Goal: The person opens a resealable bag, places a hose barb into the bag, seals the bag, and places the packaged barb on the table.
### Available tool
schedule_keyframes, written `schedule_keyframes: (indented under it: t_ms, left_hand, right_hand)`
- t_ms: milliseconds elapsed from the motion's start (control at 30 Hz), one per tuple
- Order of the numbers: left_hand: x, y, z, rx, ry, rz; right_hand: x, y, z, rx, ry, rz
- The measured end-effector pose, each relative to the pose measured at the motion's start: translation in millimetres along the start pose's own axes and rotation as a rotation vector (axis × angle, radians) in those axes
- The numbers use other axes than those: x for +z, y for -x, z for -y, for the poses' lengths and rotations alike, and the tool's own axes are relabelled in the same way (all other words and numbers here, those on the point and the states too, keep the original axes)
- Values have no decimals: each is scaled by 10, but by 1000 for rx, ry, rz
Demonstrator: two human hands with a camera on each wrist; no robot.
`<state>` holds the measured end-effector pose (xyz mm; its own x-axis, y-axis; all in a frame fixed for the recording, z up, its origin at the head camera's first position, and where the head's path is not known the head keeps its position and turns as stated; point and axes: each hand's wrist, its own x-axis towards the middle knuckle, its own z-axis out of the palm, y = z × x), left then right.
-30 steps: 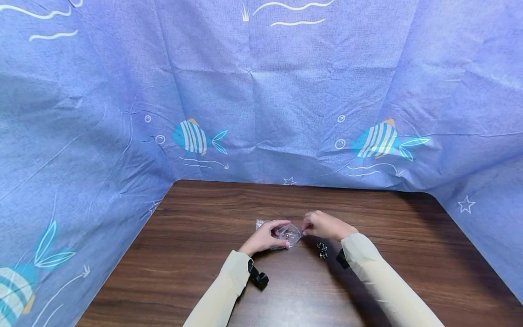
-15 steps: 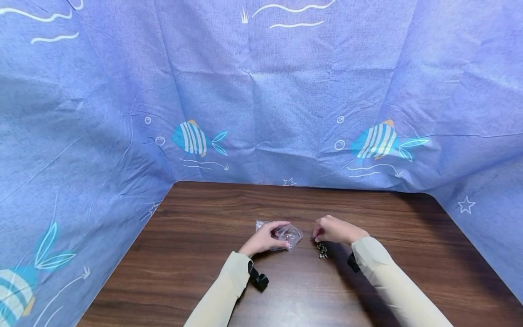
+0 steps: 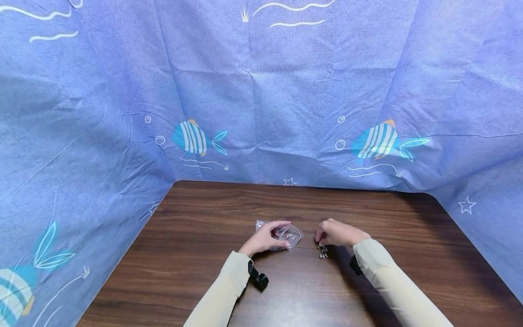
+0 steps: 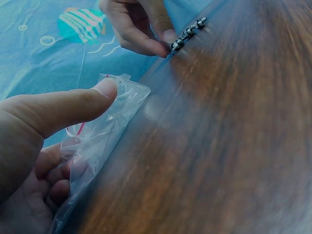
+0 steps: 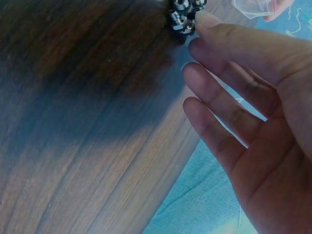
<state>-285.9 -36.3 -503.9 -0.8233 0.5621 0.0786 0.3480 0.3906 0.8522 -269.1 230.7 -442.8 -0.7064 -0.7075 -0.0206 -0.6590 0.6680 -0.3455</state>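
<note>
Between its thumb and curled fingers, my left hand holds a clear plastic zip bag with a red line along it. The bag's mouth stands open toward the right, and a few tiny shiny pieces show inside in the head view. My right hand reaches down at a small pile of shiny silver and dark metal pieces on the table. Its thumb and forefinger pinch at a piece on the pile's edge; their exact kind is too small to tell. Its other fingers are loosely bent in the right wrist view.
The dark wood-grain table lies under both hands. A blue cloth with fish and star prints hangs behind the table and along its sides. Black wrist cameras sit below the sleeve cuffs.
My right hand has moved right from beside the bag's mouth to the metal pile, then slightly further onto it. The left hand and bag have stayed nearly still.
</note>
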Motion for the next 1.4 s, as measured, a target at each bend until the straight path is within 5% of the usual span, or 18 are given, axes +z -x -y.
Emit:
schedule_keyframes:
  t_ms: [1400]
  left_hand:
    - [-13,13,-15,5,-22,5]
  right_hand:
    - [61,-10,0,-4,70,-10]
